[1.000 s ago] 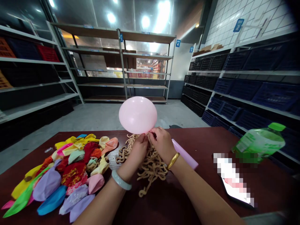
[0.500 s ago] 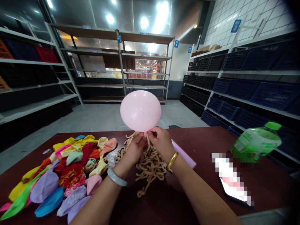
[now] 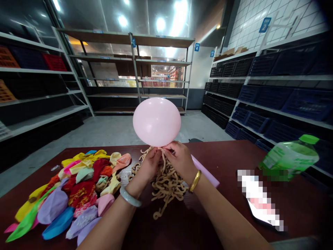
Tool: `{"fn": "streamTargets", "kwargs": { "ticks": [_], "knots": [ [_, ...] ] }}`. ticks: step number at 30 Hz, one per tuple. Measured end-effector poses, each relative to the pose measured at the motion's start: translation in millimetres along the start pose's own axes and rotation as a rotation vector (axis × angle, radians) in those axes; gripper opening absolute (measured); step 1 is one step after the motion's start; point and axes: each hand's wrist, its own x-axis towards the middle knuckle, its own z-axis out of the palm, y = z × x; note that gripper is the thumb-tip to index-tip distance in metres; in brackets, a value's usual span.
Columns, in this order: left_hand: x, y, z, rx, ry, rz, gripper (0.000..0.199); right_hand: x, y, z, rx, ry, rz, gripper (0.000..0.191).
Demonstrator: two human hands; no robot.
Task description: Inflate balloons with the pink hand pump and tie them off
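An inflated pale pink balloon (image 3: 156, 121) stands above the table, its neck pointing down between my hands. My left hand (image 3: 152, 161) is closed at the neck from the left, a pale bracelet on its wrist. From the right, my right hand (image 3: 179, 156) pinches at the same neck with thumb and forefinger; a gold bangle circles that wrist. A beige cord (image 3: 163, 161) hangs just below the fingertips. Whether it is wound around the neck is hidden by my fingers. Under my hands lies a tangled heap of beige cords (image 3: 169, 187).
Several limp balloons (image 3: 80, 192) in many colours cover the table's left side. A purple tube-like thing (image 3: 205, 172) lies behind my right wrist. On the right are a phone (image 3: 260, 199) and a green-capped bottle (image 3: 291, 158). Shelves with crates (image 3: 275, 99) line the room.
Both hands stay at the balloon's neck, with the right fingers slightly shifted and closer to the left. The whole view has moved a little.
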Motion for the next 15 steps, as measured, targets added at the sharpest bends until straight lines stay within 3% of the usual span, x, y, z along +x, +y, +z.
{"fn": "streamTargets", "kwargs": {
  "ticks": [2, 5, 8, 12, 15],
  "knots": [
    [-1, 3, -0.1, -0.115, -0.032, -0.048, 0.030, 1, -1, -2, 0.160, -0.057, 0.023, 0.017],
    [-3, 8, 0.6, -0.214, -0.094, -0.131, 0.035, 2, 3, -5, 0.484, -0.187, 0.223, 0.017],
    [-4, 7, 0.7, -0.240, -0.136, -0.172, 0.039, 3, 8, -5, 0.690, -0.219, 0.328, 0.014],
    [-3, 0, -0.6, -0.250, -0.163, -0.165, 0.039, 4, 11, -4, 0.634, -0.181, 0.309, 0.017],
    [-3, -2, -0.2, -0.239, -0.144, -0.163, 0.039, 3, 11, -4, 0.465, -0.094, 0.198, 0.009]
  ]
}}
